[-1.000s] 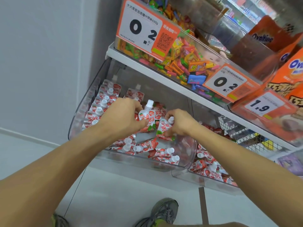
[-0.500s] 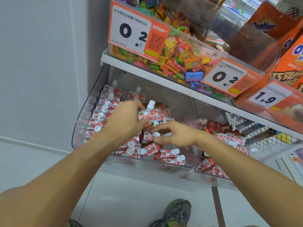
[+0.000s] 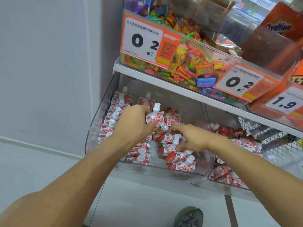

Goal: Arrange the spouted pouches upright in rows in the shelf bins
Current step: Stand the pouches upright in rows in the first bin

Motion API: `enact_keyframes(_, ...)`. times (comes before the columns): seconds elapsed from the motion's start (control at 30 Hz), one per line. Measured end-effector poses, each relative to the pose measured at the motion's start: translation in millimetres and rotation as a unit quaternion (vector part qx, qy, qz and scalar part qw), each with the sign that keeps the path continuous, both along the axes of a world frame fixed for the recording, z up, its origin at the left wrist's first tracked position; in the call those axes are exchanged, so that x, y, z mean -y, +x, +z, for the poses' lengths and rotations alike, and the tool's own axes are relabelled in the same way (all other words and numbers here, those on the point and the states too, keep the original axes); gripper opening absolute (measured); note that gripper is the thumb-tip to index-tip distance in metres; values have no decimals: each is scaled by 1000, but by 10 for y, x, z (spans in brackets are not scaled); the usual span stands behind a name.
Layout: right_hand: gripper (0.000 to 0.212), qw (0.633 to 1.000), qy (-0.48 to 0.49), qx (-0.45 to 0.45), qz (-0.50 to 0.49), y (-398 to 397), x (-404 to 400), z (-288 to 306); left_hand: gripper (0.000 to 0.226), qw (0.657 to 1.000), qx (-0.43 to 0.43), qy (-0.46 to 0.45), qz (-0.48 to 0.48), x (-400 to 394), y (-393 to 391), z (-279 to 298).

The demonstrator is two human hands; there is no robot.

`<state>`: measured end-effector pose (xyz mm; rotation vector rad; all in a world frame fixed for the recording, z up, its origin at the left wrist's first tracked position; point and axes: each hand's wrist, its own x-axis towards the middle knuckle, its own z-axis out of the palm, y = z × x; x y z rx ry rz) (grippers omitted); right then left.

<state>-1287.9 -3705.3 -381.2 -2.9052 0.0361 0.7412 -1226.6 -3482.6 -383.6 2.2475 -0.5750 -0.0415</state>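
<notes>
Change: since the earlier frame the right hand (image 3: 190,138) has left the pouch it pinched near the left hand and spread low over the loose heap; the left hand (image 3: 134,123) has kept its grip.
Near floor: a grey shoe (image 3: 188,217) shows at the bottom edge.
Clear bin (image 3: 147,169): its curved front wall is nearest; loose pouches (image 3: 178,158) lie flat and crossed in its near right part.
Right hand: fingers spread and mostly straight, tips touching the loose pouches; whether any is pinched cannot be told.
Left hand: fingers curled round an upright pouch (image 3: 155,117), white spout up, at the bin's middle.
Left row (image 3: 113,118): pouches stand upright in a line along the bin's left wall, running near to far.
Right bin (image 3: 229,182): more of the same pouches lie jumbled, just beside the clear bin.
Far shelf: a candy bin (image 3: 188,63) of bright wrapped sweets sits above, with orange price tags (image 3: 147,43) reading 0.2.
</notes>
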Motion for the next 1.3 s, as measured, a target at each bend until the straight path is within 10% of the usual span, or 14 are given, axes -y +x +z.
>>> enact_keyframes(0.33, 50, 987, -65, -146, 22, 136, -95, 231, 42, 1000, -3, 2, -17, 93, -29, -22)
enact_keyframes(0.8, 61, 987, -41, 23, -153, -46, -197, -110, 36, 999, -2, 9, -36, 311, -27, -26)
enact_keyframes(1.17, 66, 992, -72, 91, -44, -335, -162, 127, 39, 998, -22, 6, -58, 464, -75, -106)
enact_keyframes(1.3, 37, 977, -85, 196, -29, -423, -31, 349, 42, 996, -33, 32, -75, 558, -124, -155)
